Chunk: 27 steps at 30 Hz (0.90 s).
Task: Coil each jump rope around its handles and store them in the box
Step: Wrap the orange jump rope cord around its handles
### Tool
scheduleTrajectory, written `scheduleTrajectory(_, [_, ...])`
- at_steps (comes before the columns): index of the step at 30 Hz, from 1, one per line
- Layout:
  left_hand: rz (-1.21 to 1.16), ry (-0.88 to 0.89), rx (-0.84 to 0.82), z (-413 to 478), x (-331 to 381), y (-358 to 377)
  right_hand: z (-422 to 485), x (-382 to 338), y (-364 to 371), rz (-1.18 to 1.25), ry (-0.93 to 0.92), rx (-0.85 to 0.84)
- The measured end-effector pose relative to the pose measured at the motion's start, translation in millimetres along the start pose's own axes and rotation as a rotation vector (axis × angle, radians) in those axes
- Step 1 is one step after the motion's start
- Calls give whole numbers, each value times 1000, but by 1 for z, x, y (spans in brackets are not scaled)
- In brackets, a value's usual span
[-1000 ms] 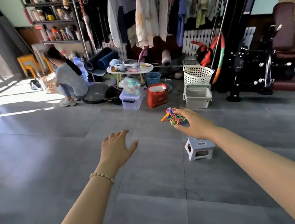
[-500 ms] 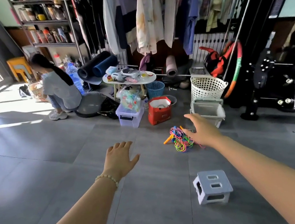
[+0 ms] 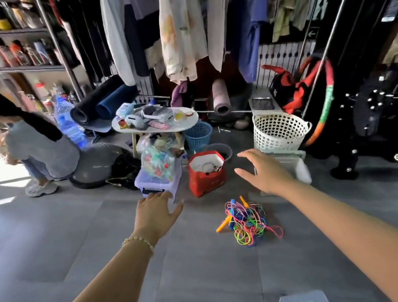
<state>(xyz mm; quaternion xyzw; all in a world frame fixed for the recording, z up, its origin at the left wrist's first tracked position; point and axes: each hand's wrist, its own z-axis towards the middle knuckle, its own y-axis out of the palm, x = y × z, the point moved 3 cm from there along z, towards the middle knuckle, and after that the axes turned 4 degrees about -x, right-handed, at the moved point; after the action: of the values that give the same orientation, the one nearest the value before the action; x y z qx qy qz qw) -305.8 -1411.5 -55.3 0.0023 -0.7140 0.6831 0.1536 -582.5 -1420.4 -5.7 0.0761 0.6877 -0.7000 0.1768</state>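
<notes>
Both hands empty, rope heap loose on the floor, nearer the right.

On the grey floor (image 3: 77, 250), short of the white basket (image 3: 279, 132) and the pale box (image 3: 300, 170) beneath it: jump ropes (image 3: 248, 221) in one uncoiled heap, touching neither hand. Back toward the wearer and a little left from the right hand (image 3: 265, 176), just beside that forearm; well to the right of the left hand (image 3: 156, 210). Fingers straight and spread on both, nothing held. No clear long axis to the heap, only an orange handle (image 3: 222, 226) poking out leftward. Likely calls for drawing the right hand back and down onto it.
</notes>
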Motion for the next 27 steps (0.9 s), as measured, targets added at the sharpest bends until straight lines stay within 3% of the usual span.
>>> scheduleTrajectory(11, [-99, 89, -95, 240, 30, 36, 160, 140, 1, 77, 215, -25])
scheduleTrajectory(27, [-219, -89, -196, 490, 149, 144, 392, 372, 14, 43, 107, -304])
